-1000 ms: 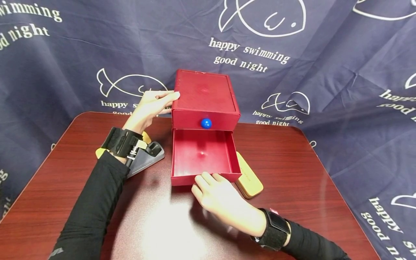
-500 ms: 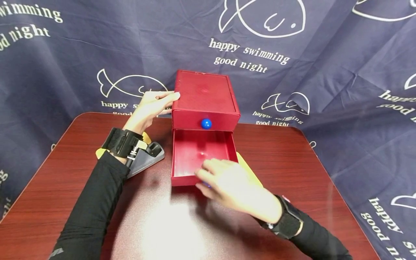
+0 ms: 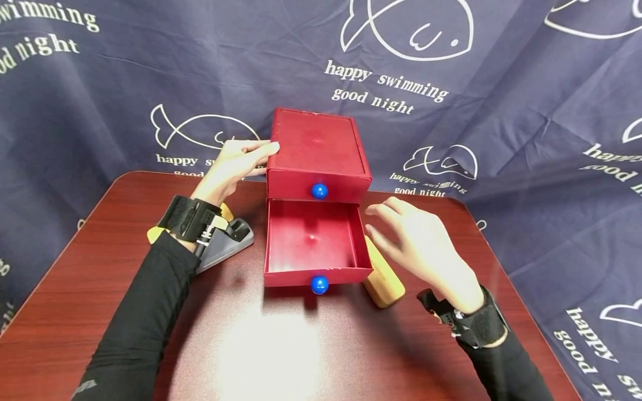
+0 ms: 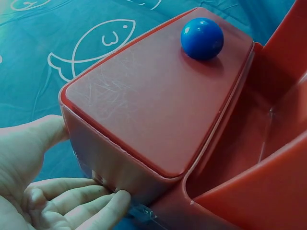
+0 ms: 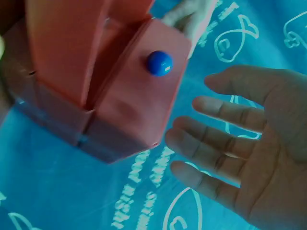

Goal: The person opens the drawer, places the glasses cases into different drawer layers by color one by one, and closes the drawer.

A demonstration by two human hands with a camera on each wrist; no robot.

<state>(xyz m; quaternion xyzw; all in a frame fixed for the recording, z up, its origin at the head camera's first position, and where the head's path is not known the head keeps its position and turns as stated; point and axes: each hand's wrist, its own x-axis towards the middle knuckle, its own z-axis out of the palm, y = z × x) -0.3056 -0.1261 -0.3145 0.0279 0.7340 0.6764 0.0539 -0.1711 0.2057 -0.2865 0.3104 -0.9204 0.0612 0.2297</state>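
Mid-frame, the lower drawer [image 3: 311, 239] of the red plastic cabinet [image 3: 316, 145] looks fully opened, upper drawer [image 3: 291, 184] closed; straight-fingered left grip [image 3: 232, 167] touches it, loosely spread right grip [image 3: 426, 239] holds nothing.

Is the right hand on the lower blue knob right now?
No, the right hand hovers beside the red drawer unit, with the lower blue knob untouched.

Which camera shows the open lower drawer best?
The head view: it shows the lower drawer from above, with its inside, front and blue knob. The left wrist view catches only part, cut off at the edge; the right wrist view shows its side, also cropped.
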